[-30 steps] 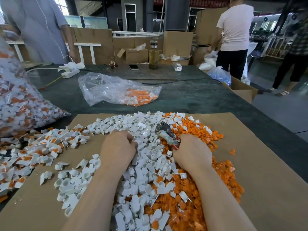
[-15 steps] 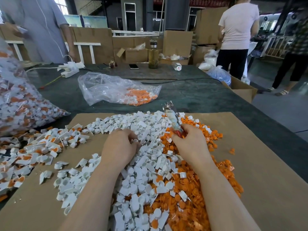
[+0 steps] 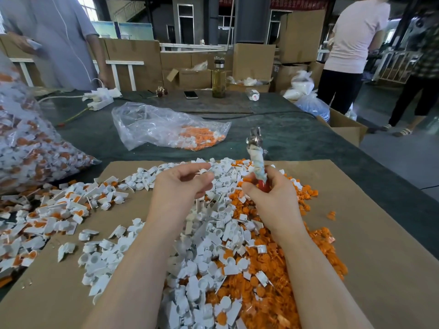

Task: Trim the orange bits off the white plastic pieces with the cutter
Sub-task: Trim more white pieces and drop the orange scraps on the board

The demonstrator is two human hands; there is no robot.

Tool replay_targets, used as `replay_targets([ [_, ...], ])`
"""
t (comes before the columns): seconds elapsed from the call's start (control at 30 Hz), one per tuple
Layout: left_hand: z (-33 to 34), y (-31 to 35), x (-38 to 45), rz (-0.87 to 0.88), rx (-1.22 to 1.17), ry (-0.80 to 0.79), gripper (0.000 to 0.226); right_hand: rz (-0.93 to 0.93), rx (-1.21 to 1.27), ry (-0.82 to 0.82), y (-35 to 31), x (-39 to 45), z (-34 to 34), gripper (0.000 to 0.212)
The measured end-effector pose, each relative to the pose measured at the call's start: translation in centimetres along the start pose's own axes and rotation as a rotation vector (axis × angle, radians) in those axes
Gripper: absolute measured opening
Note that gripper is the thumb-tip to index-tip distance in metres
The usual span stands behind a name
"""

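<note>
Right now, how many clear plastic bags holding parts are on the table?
2: one large bag at the left edge, one flatter bag mid-table beyond the cardboard. Others may lie out of view.

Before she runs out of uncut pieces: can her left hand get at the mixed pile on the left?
Probably yes. The left hand pinches only a small white piece, and nothing stands between it and the mixed pile across open cardboard.

Your two bare forearms reach forward side by side, your left hand (image 3: 183, 186) raised with thumb and fingertips pinched together on something small, your right hand (image 3: 268, 195) fisted thumb-up around a handle, both wrists lifted.
</note>
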State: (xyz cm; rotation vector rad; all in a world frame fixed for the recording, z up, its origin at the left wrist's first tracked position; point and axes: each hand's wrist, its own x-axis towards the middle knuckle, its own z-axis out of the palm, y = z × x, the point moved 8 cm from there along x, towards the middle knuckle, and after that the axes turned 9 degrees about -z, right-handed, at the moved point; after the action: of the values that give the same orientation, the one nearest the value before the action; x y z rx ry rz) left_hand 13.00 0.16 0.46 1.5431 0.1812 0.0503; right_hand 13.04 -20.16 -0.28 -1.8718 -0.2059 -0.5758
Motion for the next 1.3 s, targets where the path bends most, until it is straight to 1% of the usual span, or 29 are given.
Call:
replay_targets([
  [0.07, 0.9, 0.0, -0.3, -0.015, 0.019, -0.018, 0.021, -0.013, 0.054, 0.013, -0.4, 0.0, 0.0, 0.012],
  [0.17, 1.7, -0.2, -0.6, -0.044, 0.047, 0.019, 0.022, -0.038, 0.123, 0.029, -0.9, -0.1, 0.0, 0.013],
  [0.27, 2.0, -0.3, -0.8, -0.069, 0.002, 0.046, 0.022, -0.067, 0.143, 0.022, -1.5, -0.1, 0.0, 0.013],
  [0.4, 2.3, -0.6, -1.1, -0.106, -0.108, 0.006, 0.015, -0.083, 0.156, -0.016, -2.0, -0.3, 0.4, 0.007],
  [0.53, 2.6, -0.6, -1.1, -0.133, -0.159, -0.033, 0.009, -0.118, 0.113, -0.001, -2.3, -0.3, 0.6, 0.008],
  [0.63, 2.8, -0.4, -1.2, -0.125, -0.143, -0.050, 0.009, -0.142, 0.047, -0.001, -2.3, -0.3, 0.6, 0.007],
  [0.8, 2.8, -0.2, -1.3, -0.109, -0.104, -0.046, 0.011, -0.197, -0.080, 0.066, -2.8, -0.4, 0.3, 0.012],
  [0.9, 2.9, 0.2, -1.5, -0.089, -0.111, -0.049, 0.011, -0.208, -0.106, 0.088, -2.8, -0.4, 0.1, 0.014],
  [1.1, 2.7, 0.7, -1.7, -0.027, -0.081, 0.030, 0.015, -0.206, -0.128, 0.086, -2.9, -0.5, 0.2, 0.015],
  [1.23, 2.5, 1.0, -1.9, 0.050, -0.012, 0.074, 0.016, -0.194, -0.136, 0.090, -3.0, -0.5, 0.2, 0.026],
  [1.3, 2.5, 1.3, -2.1, 0.089, 0.041, 0.094, 0.016, -0.191, -0.137, 0.099, -3.0, -0.6, 0.2, 0.028],
])
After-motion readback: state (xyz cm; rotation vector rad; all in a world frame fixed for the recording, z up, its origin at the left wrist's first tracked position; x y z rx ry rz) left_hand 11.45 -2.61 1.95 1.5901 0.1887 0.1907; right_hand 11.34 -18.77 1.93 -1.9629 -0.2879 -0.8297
